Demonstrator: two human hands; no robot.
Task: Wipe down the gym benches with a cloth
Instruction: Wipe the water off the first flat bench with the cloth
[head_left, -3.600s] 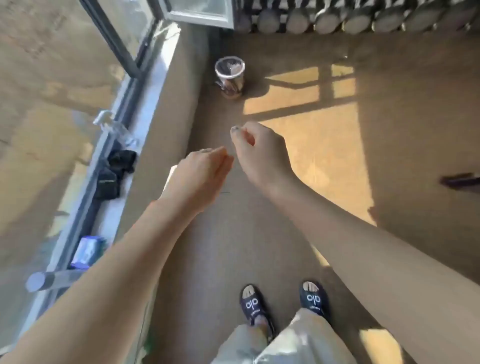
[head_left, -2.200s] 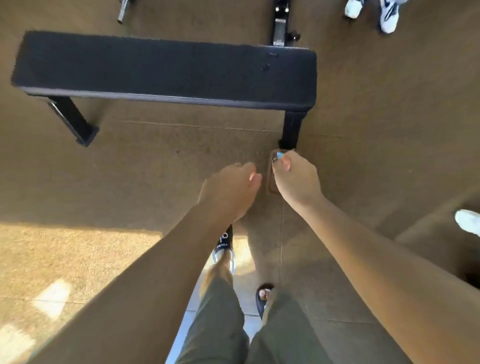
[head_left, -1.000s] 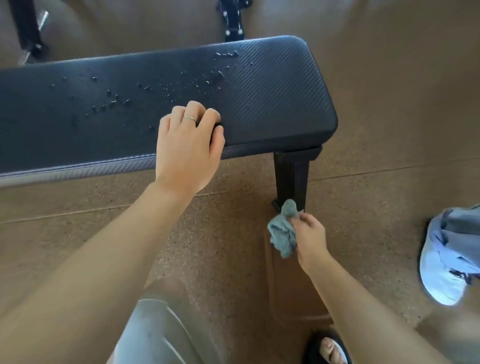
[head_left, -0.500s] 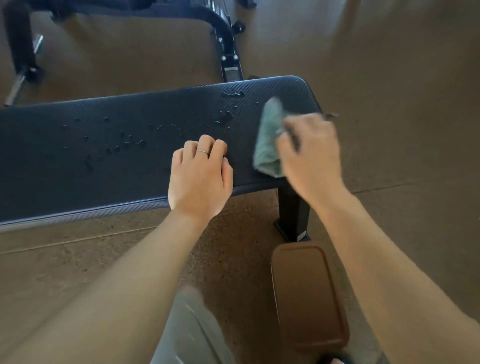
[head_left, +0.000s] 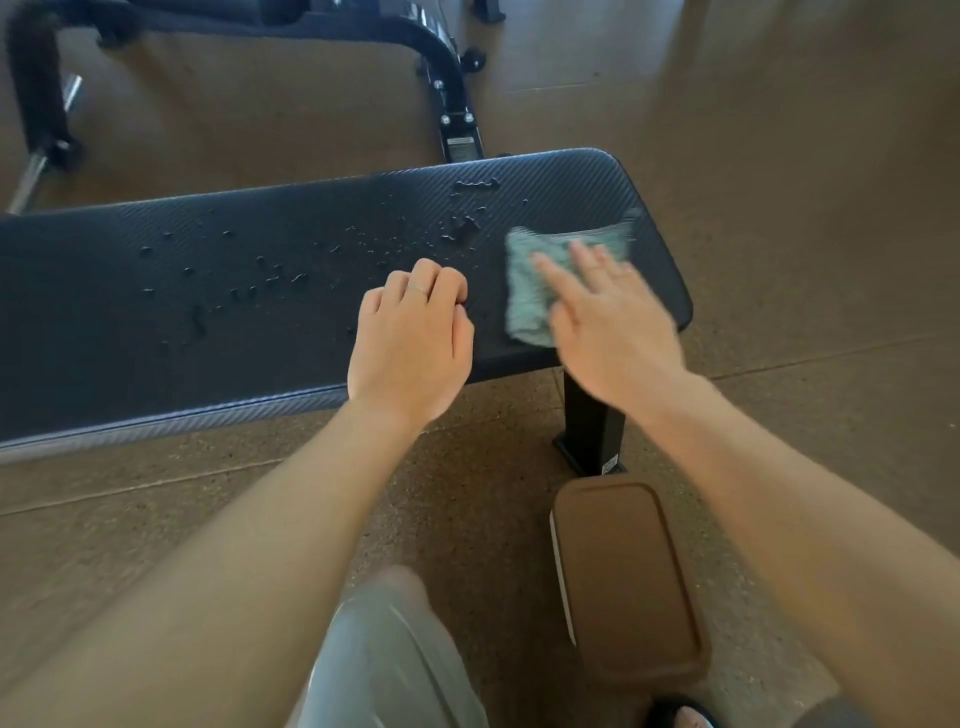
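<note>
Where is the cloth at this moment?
In the head view the cloth lies on the right end of the black bench, under the right hand, beside the left hand.

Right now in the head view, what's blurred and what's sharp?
Head view: the right hand and the grey-green cloth under it are motion-smeared; the left hand, the droplets and the black textured bench pad are sharp; wide-angle bowing at the edges.

No text, label or brand is readable
</note>
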